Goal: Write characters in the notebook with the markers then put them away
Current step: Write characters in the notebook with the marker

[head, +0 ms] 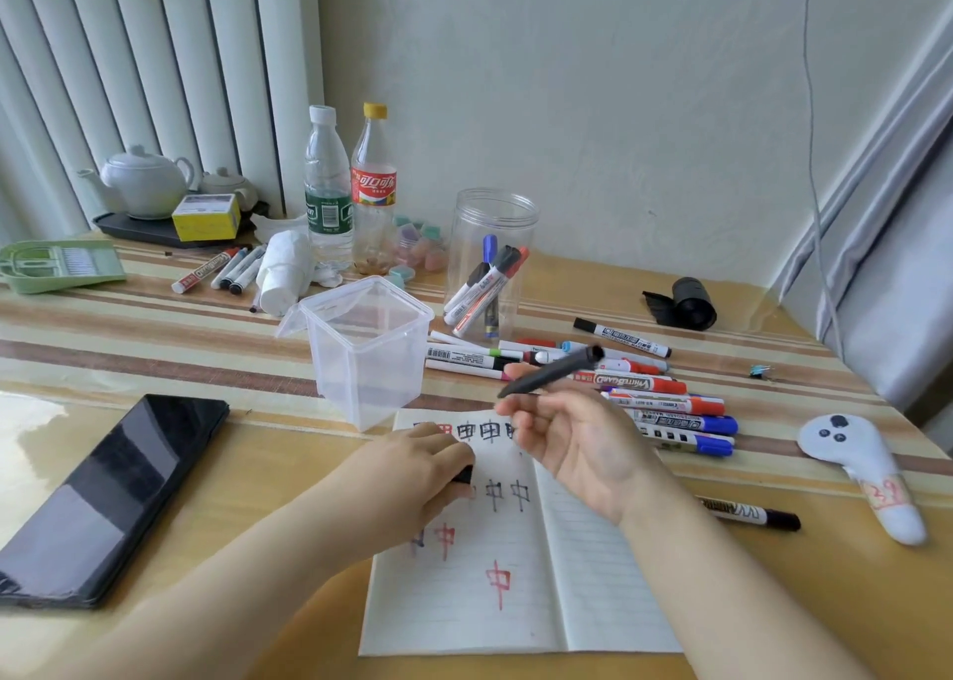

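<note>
1. The open notebook (515, 566) lies flat on the tabletop (258, 473) in front of the person, its left page carrying rows of the same character in black and red ink; the right page is blank lined paper.
2. The right hand (572, 442) hovers above the notebook's top edge, its fingers pinching a black marker (549, 372) that tilts up and to the right, clear of the paper.
3. The left hand (417, 473) rests on the left page, fingers curled around a small black object, apparently a marker cap (462, 474), though it is mostly hidden.
4. Just behind the notebook, a heap of whiteboard markers (644, 396) with red, blue, green and black caps lies on the tabletop.
5. A single black marker (748, 513) lies apart, to the right of the notebook.
6. A clear square plastic container (366, 349) stands open, just beyond the notebook's top left corner.
7. Farther back, a tall clear jar (492, 261) holds several markers leaning inside.
8. Three more markers (222, 269) lie near the far left, beside a roll of white tissue (283, 272).
9. A dark phone (103, 499) lies to the left of the notebook.
10. Two plastic bottles (350, 189) stand at the back, by the wall.
</note>
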Tool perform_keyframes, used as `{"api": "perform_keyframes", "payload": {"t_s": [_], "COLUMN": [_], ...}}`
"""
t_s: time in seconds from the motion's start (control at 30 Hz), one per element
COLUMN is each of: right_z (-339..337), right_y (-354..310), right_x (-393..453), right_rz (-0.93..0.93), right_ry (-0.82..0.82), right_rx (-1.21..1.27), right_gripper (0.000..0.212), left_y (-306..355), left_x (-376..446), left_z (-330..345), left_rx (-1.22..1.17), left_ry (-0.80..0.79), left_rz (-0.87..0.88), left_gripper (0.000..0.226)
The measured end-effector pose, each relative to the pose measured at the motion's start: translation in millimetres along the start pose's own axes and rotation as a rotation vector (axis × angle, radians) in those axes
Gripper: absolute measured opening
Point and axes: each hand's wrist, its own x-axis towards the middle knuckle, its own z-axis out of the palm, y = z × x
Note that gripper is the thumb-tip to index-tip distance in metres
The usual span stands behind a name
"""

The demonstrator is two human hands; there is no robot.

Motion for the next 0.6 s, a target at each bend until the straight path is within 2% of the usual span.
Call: {"api": "perform_keyframes", "payload": {"t_s": [0.1, 0.2, 0.33, 0.47, 0.6], "right_z": [14, 28, 38, 34, 31], "right_y": [20, 36, 52, 66, 69], "right_x": [11, 25, 33, 33, 35], "right_rz": [-0.005, -0.004, -0.066, -0.190, -0.269], "right_ry": [0.024, 0.117, 0.198, 0.251, 0.259], "right_rx": [-0.281, -0.532, -0.636, -0.899, -0.955], "right_gripper": [0.010, 0.030, 0.030, 0.027, 0.016], "left_y": [-6, -13, -22, -25, -26], "left_x": [-11, -21, -31, -42, -49], "left_z": [-2, -9, -13, -5, -2], "left_rx": [0.003, 0.015, 0.035, -0.090, -0.189], "left_ry": [0.050, 0.062, 0.054, 0.047, 0.094], "left_rz": [-0.027, -0.086, -0.129, -0.190, -0.271], "left_gripper": [0.018, 0.023, 0.023, 0.025, 0.028]}}
